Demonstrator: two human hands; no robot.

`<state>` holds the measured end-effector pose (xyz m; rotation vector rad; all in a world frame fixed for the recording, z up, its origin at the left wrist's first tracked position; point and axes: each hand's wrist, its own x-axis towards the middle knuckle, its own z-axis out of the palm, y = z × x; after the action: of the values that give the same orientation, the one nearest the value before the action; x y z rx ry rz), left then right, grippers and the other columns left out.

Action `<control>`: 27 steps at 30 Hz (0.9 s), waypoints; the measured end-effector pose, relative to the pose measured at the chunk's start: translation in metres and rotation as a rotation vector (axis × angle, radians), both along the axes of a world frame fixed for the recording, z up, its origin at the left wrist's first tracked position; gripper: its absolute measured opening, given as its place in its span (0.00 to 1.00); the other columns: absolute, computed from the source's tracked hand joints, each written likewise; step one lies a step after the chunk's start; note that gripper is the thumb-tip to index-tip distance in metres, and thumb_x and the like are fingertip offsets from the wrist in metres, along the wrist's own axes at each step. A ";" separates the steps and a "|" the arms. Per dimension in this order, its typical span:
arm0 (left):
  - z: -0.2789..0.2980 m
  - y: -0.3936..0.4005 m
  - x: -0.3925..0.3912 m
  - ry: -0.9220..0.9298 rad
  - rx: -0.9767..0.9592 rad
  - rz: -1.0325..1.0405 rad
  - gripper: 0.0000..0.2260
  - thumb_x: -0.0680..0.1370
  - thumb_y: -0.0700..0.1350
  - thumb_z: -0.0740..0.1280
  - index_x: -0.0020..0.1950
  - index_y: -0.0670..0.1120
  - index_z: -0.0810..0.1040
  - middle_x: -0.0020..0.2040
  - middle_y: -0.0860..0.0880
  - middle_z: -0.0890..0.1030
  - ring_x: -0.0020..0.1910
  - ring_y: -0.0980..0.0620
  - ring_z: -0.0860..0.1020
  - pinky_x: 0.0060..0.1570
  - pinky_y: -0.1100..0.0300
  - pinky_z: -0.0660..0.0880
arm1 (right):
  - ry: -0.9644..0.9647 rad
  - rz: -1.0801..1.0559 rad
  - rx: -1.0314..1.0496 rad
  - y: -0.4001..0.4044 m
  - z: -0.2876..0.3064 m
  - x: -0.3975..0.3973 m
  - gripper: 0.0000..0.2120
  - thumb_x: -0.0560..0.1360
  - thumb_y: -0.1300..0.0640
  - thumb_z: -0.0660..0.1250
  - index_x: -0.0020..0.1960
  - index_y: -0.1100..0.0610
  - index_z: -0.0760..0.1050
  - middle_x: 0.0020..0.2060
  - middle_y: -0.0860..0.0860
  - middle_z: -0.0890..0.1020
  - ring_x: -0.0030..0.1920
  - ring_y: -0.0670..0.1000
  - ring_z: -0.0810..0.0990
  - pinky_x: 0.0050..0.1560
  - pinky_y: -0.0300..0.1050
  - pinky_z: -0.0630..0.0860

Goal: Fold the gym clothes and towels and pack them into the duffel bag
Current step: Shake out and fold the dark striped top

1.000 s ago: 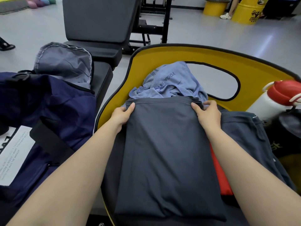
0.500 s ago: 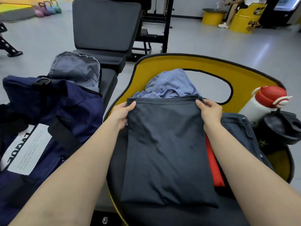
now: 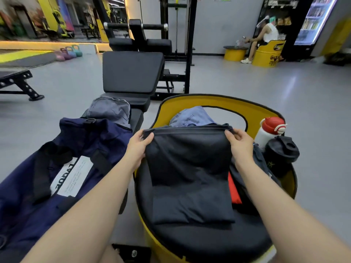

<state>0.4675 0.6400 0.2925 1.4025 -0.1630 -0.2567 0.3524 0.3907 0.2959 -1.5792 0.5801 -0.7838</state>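
A navy duffel bag (image 3: 38,186) lay open on a black bench (image 3: 133,73) at the person's left, a white label on its side and a grey lining flap turned up at its far end. Beside it stood a yellow barrel chair (image 3: 218,105) with a black padded seat, where the gym clothes were piled. On that seat a dark grey folded garment (image 3: 190,177) hung from the person's two hands, its lower end resting on the cushion and its top edge raised. The left hand (image 3: 137,147) gripped the garment's upper left corner, thumb over the front of the cloth; the right hand (image 3: 240,143) pinched the upper right corner between thumb and fingers. Behind the raised edge sat a crumpled light blue towel (image 3: 191,117) against the chair's back. A darker garment (image 3: 254,168) and a red item (image 3: 233,190) lay at the right of the seat, near a black shaker cup (image 3: 281,152) and a white bottle with a red cap (image 3: 269,130).
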 end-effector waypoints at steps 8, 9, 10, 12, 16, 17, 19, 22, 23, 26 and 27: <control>0.038 0.026 -0.068 -0.113 -0.040 -0.011 0.05 0.79 0.39 0.64 0.50 0.49 0.78 0.42 0.54 0.84 0.42 0.56 0.81 0.39 0.60 0.77 | -0.095 0.053 -0.048 0.026 0.041 -0.072 0.04 0.77 0.60 0.66 0.45 0.52 0.75 0.42 0.45 0.80 0.44 0.41 0.78 0.49 0.35 0.73; 0.042 0.029 -0.076 -0.121 -0.046 -0.016 0.05 0.79 0.39 0.64 0.50 0.48 0.78 0.44 0.52 0.84 0.43 0.54 0.81 0.40 0.60 0.77 | -0.095 0.054 -0.055 0.028 0.044 -0.081 0.02 0.78 0.59 0.66 0.47 0.52 0.76 0.43 0.45 0.81 0.45 0.41 0.78 0.49 0.35 0.73; 0.046 0.032 -0.085 -0.127 -0.058 -0.024 0.05 0.79 0.39 0.64 0.50 0.47 0.78 0.45 0.50 0.83 0.44 0.53 0.81 0.41 0.60 0.77 | -0.093 0.053 -0.064 0.030 0.047 -0.090 0.01 0.78 0.58 0.66 0.49 0.53 0.76 0.44 0.45 0.81 0.46 0.42 0.78 0.50 0.36 0.73; 0.053 0.037 -0.100 -0.133 -0.070 -0.047 0.05 0.79 0.39 0.64 0.50 0.47 0.78 0.46 0.49 0.82 0.45 0.52 0.80 0.41 0.60 0.77 | -0.096 0.040 -0.070 0.034 0.052 -0.107 0.03 0.77 0.57 0.67 0.51 0.54 0.77 0.46 0.47 0.81 0.48 0.44 0.79 0.53 0.38 0.73; 0.062 0.049 -0.118 -0.153 0.026 -0.105 0.04 0.78 0.41 0.65 0.48 0.48 0.78 0.45 0.49 0.82 0.46 0.50 0.79 0.43 0.57 0.73 | -0.094 0.022 -0.089 0.035 0.059 -0.131 0.06 0.76 0.56 0.68 0.52 0.55 0.78 0.48 0.51 0.83 0.50 0.48 0.80 0.55 0.42 0.74; 0.063 0.052 -0.118 -0.152 0.041 -0.119 0.03 0.78 0.41 0.65 0.49 0.48 0.78 0.46 0.48 0.82 0.48 0.49 0.79 0.46 0.54 0.72 | -0.083 0.022 -0.090 0.034 0.060 -0.134 0.07 0.76 0.55 0.69 0.53 0.56 0.79 0.48 0.51 0.83 0.51 0.49 0.80 0.56 0.43 0.75; 0.063 0.054 -0.118 -0.136 0.057 -0.144 0.03 0.78 0.42 0.65 0.50 0.48 0.78 0.47 0.48 0.81 0.49 0.48 0.78 0.47 0.54 0.72 | -0.059 0.023 -0.091 0.032 0.059 -0.137 0.08 0.76 0.55 0.69 0.53 0.56 0.79 0.48 0.52 0.83 0.51 0.50 0.80 0.57 0.45 0.75; 0.052 0.054 -0.111 -0.095 0.108 -0.164 0.03 0.79 0.42 0.65 0.51 0.48 0.78 0.47 0.49 0.81 0.49 0.48 0.78 0.43 0.55 0.73 | 0.025 0.005 -0.126 0.029 0.049 -0.131 0.06 0.76 0.54 0.69 0.50 0.56 0.79 0.47 0.52 0.83 0.49 0.49 0.79 0.53 0.43 0.74; 0.045 0.053 -0.107 -0.074 0.132 -0.159 0.03 0.79 0.42 0.66 0.51 0.48 0.78 0.47 0.48 0.81 0.50 0.47 0.78 0.43 0.54 0.74 | 0.067 -0.004 -0.144 0.028 0.044 -0.127 0.07 0.76 0.53 0.69 0.50 0.56 0.79 0.46 0.52 0.82 0.48 0.48 0.78 0.52 0.41 0.72; 0.020 0.048 -0.090 -0.025 0.270 -0.105 0.04 0.79 0.44 0.66 0.52 0.48 0.77 0.48 0.47 0.81 0.47 0.49 0.78 0.40 0.55 0.75 | 0.199 -0.025 -0.195 0.023 0.023 -0.107 0.11 0.75 0.52 0.70 0.52 0.60 0.80 0.43 0.51 0.81 0.49 0.49 0.77 0.51 0.39 0.68; 0.011 0.046 -0.083 -0.017 0.329 -0.081 0.05 0.79 0.45 0.66 0.53 0.47 0.77 0.47 0.47 0.80 0.46 0.49 0.78 0.40 0.55 0.75 | 0.237 -0.028 -0.203 0.021 0.014 -0.099 0.12 0.75 0.52 0.70 0.52 0.60 0.81 0.43 0.51 0.81 0.49 0.49 0.77 0.50 0.39 0.67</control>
<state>0.3845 0.6860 0.3036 1.7271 -0.1979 -0.3503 0.2536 0.4114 0.3099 -1.8701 0.7126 -0.6984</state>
